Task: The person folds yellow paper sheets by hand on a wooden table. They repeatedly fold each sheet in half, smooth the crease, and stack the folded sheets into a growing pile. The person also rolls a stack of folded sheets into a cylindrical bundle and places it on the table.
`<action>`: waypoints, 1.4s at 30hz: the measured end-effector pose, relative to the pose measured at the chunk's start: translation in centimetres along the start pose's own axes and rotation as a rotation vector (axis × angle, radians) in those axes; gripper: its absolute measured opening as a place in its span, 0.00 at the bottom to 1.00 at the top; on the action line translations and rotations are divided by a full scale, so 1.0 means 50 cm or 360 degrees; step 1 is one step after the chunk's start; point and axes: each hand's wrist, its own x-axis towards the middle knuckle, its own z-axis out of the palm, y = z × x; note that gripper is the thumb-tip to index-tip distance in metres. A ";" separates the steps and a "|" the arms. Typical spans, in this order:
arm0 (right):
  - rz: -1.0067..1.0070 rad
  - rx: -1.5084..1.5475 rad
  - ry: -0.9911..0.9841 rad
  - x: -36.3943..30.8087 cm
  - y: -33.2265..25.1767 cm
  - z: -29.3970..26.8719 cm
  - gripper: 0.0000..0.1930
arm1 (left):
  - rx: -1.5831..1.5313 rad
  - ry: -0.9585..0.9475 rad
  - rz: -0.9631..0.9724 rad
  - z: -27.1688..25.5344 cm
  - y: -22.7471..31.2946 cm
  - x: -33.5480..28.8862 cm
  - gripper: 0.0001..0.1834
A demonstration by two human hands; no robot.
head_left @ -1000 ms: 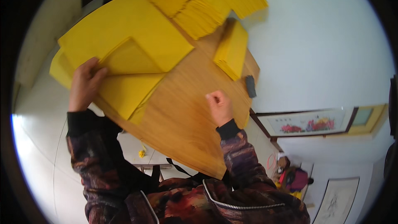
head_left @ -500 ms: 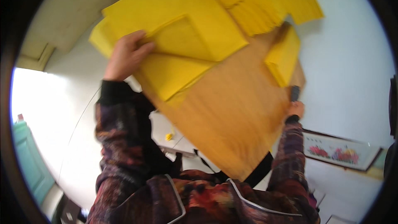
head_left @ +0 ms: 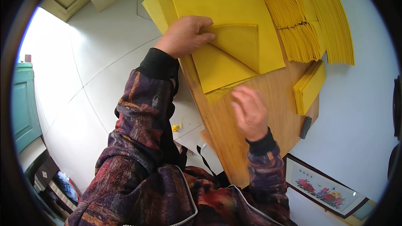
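Observation:
My left hand [head_left: 186,36] grips the lifted edge of a yellow sheet [head_left: 238,42], pinched between thumb and fingers. That sheet is partly folded back on a stack of large yellow sheets [head_left: 222,0] on the wooden table [head_left: 276,100]. Over the near edge of the stack hovers my right hand [head_left: 253,113], fingers loosely bent, the thumb apart, nothing visible in it. A small dark grey block [head_left: 305,127] lies at the table's right edge, beside a folded yellow bundle [head_left: 310,88].
Several packed bundles of folded yellow pieces [head_left: 299,44] stand at the far right by the white wall. A framed flower picture [head_left: 320,186] is at lower right. Yellow scraps [head_left: 175,128] lie on the tiled floor [head_left: 104,75]. A green door [head_left: 24,104] is at left.
My right hand has let go of the dark grey block and moved left to the stack's near edge. The left hand still holds the sheet. The whole view has shifted and turned.

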 end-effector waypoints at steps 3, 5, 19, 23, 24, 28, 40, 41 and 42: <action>-0.0267 -0.0125 -0.0097 0.089 -0.031 0.026 0.16 | 0.0028 -0.0012 0.0007 -0.002 0.001 0.000 0.11; -0.0297 -0.0135 -0.0183 0.112 -0.033 0.031 0.16 | 0.0048 -0.0070 0.0007 -0.006 0.001 0.000 0.11; -0.0330 -0.0029 -0.0268 0.126 -0.008 0.040 0.07 | -0.0036 -0.0035 0.0120 -0.004 -0.007 0.000 0.11; -0.0210 0.0140 -0.0300 0.127 -0.006 0.037 0.06 | -0.0011 -0.0028 0.0143 -0.001 -0.008 0.000 0.10; -0.0175 0.0181 -0.0323 0.128 -0.004 0.034 0.06 | -0.0002 -0.0031 0.0135 -0.001 -0.009 0.000 0.10; -0.0079 0.0388 -0.0428 0.137 0.006 0.030 0.05 | 0.0006 -0.0041 0.0128 -0.002 -0.010 0.001 0.10; 0.0257 0.0777 -0.0683 0.152 0.020 0.007 0.04 | 0.0096 -0.0080 0.0106 -0.011 -0.005 0.001 0.12; 0.0253 0.0791 -0.0666 0.152 0.019 0.008 0.04 | 0.0108 -0.0084 0.0106 -0.012 -0.004 0.001 0.12; 0.0249 0.0804 -0.0649 0.152 0.019 0.010 0.04 | 0.0094 -0.0078 0.0110 -0.011 -0.004 0.001 0.12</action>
